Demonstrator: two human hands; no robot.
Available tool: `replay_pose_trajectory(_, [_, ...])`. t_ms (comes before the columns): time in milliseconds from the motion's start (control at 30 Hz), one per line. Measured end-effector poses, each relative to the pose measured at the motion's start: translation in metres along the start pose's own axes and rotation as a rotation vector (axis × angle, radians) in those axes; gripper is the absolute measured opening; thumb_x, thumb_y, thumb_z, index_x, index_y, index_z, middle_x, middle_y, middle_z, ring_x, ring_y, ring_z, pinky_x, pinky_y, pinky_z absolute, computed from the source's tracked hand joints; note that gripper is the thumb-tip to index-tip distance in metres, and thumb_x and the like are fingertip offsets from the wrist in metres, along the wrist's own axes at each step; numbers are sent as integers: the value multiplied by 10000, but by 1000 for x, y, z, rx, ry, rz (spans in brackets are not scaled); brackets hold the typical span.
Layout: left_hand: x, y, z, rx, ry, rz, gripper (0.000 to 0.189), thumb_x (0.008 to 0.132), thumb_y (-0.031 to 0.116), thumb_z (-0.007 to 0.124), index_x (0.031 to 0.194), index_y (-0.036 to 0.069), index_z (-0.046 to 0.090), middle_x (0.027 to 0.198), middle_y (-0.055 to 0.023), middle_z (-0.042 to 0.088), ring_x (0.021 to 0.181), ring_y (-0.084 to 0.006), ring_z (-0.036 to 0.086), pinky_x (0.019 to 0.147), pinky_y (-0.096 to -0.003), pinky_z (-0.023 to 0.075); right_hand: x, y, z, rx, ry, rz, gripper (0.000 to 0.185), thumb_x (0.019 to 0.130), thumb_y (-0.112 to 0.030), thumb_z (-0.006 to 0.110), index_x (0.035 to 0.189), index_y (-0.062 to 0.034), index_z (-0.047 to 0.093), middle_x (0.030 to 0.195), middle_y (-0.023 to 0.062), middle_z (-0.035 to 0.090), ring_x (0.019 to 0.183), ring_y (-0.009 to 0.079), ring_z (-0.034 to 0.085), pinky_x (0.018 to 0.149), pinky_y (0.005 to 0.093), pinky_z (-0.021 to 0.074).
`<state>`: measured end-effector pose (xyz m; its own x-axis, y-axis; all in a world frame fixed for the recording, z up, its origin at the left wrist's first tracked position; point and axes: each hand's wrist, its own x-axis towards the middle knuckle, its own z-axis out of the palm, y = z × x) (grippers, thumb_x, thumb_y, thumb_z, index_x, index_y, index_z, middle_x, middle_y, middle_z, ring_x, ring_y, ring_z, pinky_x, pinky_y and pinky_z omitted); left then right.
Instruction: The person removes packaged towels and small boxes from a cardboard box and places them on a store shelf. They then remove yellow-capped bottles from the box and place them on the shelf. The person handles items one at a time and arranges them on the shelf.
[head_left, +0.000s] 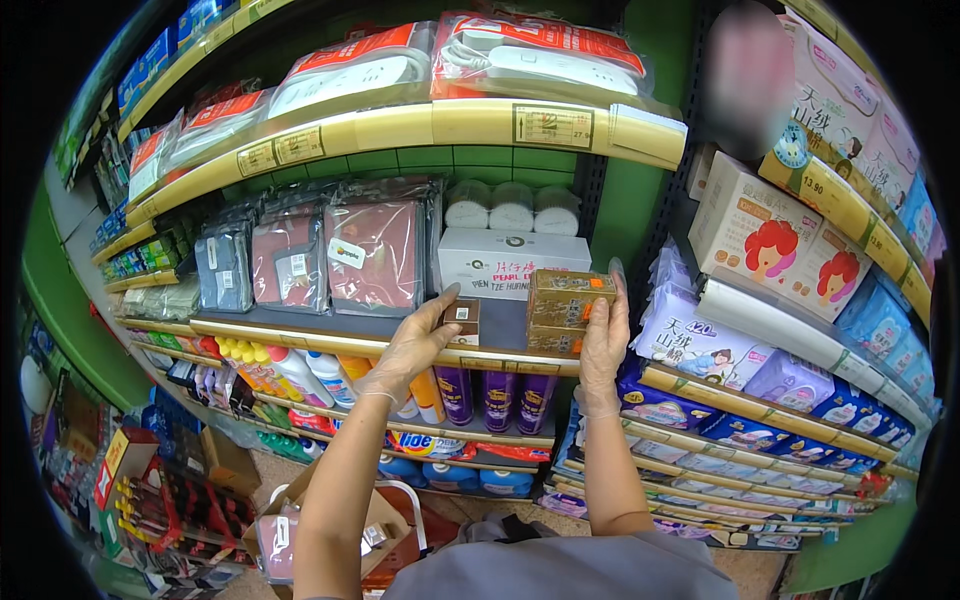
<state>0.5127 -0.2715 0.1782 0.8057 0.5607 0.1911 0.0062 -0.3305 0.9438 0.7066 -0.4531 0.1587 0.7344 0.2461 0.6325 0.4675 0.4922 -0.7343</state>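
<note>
Both my hands wear thin clear gloves and reach onto a middle shelf (375, 336). My left hand (415, 343) has its thumb and fingertips on a small brown box (463, 313) near the shelf's front edge. Two gold patterned boxes (564, 296) stand stacked to the right of it. Against the upper gold box's right side is my right hand (606, 341), thumb in front, the other fingers partly hidden behind. Behind these stands a long white carton (480, 255) with printed writing. White cylindrical packs (511, 208) in clear film sit behind the carton.
Plastic-wrapped grey and pink textiles (375, 255) fill the shelf's left. Packaged white power strips (555, 64) lie above. Purple spray cans (498, 401) and bottles stand below. Shelves of pad packs (697, 337) flank the right. An open cardboard box (390, 551) with goods stands low before me.
</note>
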Motion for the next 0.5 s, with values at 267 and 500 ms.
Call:
replay_pose_trajectory(267, [0, -2, -2, 3, 3, -4, 552, 979, 29, 588, 1506, 44, 422, 1449, -130, 545, 1327, -200, 515, 1126, -299, 375, -4, -6, 5, 30, 5, 27, 547, 1064, -298, 490, 1511, -8, 367, 1481, 135, 464, 1315, 198, 469, 1132, 320, 335])
replay_pose_trajectory(500, [-2, 3, -4, -18, -1, 1, 547, 981, 36, 585, 1503, 34, 424, 1466, -130, 530, 1346, -205, 495, 1131, -301, 362, -10, -18, 8, -267, 56, -154, 588, 1057, -293, 478, 1523, 25, 310, 1560, 206, 356, 1427, 300, 360, 1187, 397, 263])
